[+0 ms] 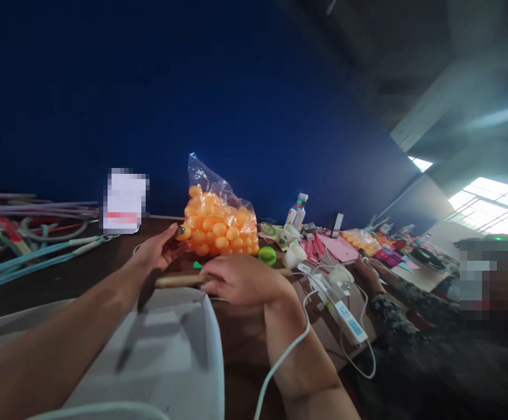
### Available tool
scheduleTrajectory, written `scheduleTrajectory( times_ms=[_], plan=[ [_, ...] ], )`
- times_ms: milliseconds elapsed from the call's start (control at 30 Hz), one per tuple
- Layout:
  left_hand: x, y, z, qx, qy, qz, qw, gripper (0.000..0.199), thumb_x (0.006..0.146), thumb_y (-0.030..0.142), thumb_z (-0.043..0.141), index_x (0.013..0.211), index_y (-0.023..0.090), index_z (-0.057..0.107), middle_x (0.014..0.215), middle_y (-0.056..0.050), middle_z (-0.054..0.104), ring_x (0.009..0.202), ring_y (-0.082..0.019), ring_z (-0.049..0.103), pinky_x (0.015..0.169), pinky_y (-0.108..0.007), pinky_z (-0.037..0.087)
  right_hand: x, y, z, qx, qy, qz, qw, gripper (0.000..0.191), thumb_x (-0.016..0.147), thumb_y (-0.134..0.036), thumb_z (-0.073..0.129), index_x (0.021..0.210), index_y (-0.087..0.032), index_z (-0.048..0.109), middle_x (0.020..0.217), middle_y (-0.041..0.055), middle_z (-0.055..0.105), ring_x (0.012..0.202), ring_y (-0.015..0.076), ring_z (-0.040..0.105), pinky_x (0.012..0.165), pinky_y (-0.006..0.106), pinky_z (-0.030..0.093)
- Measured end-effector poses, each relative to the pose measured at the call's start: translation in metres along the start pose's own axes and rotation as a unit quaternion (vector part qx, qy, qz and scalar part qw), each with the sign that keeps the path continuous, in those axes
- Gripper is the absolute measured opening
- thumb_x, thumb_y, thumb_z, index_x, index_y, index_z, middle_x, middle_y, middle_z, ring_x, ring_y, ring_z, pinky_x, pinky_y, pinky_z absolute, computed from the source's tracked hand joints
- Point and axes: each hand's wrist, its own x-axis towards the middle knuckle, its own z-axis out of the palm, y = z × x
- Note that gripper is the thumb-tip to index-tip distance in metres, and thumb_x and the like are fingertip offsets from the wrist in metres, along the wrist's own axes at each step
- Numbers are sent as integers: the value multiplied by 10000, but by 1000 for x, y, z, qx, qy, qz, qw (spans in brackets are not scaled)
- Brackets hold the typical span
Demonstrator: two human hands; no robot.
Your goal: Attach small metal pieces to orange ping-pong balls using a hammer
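Observation:
My left hand reaches forward beside a clear plastic bag full of orange balls. Its fingertips pinch a single orange ball, which shows a dark spot on its near side. Wrapped in a fist, my right hand grips a wooden stick that lies crosswise in front of the bag. The stick's other end pokes out beyond the knuckles. Between bag and fist lies a small green piece. A green round lid or tape roll sits right of the bag.
A white plastic bin stands close in front of me. Light blue rods lie at left. A power strip with loose white cables, cups and a bottle are at right, where another person's hands work.

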Motion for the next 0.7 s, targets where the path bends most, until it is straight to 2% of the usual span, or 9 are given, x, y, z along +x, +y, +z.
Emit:
scheduleTrajectory(
  times_ms=[133, 267, 367, 533, 700],
  plan=[
    [0, -1, -1, 3, -2, 12, 1000, 111, 843, 65, 561, 820, 113, 658, 756, -54, 693, 627, -133, 671, 607, -228, 587, 12, 15, 8, 59, 113, 92, 988, 264, 952, -356, 407, 890, -190, 602, 817, 34, 664, 693, 132, 552, 609, 248, 337],
    [-3, -1, 0, 14, 14, 11, 1000, 131, 867, 83, 539, 818, 105, 659, 730, -48, 683, 606, -125, 662, 595, -225, 585, 21, 19, 15, 71, 173, 140, 972, 236, 959, -320, 390, 901, -198, 584, 801, 34, 655, 697, 144, 558, 634, 254, 354],
    [-3, -1, 1, 16, 10, 16, 1000, 117, 870, 100, 550, 820, 103, 656, 732, -45, 682, 602, -122, 663, 600, -227, 589, 24, 19, 16, 70, 185, 158, 967, 205, 958, -304, 404, 948, -200, 581, 842, 43, 663, 747, 160, 579, 672, 261, 370],
    [0, -1, 1, 16, 29, 14, 999, 94, 858, 105, 575, 792, 116, 642, 683, -31, 673, 583, -120, 662, 572, -220, 590, 28, 20, 19, 39, 161, 176, 970, 192, 950, -296, 417, 971, -198, 580, 859, 54, 667, 779, 179, 587, 691, 270, 375],
    [2, -2, -1, 20, 5, 16, 1000, 96, 858, 95, 566, 813, 91, 650, 706, -53, 686, 587, -128, 664, 572, -228, 595, 27, 20, 20, 38, 171, 173, 969, 227, 965, -318, 385, 970, -200, 578, 869, 55, 667, 775, 173, 589, 688, 267, 375]
  ],
)
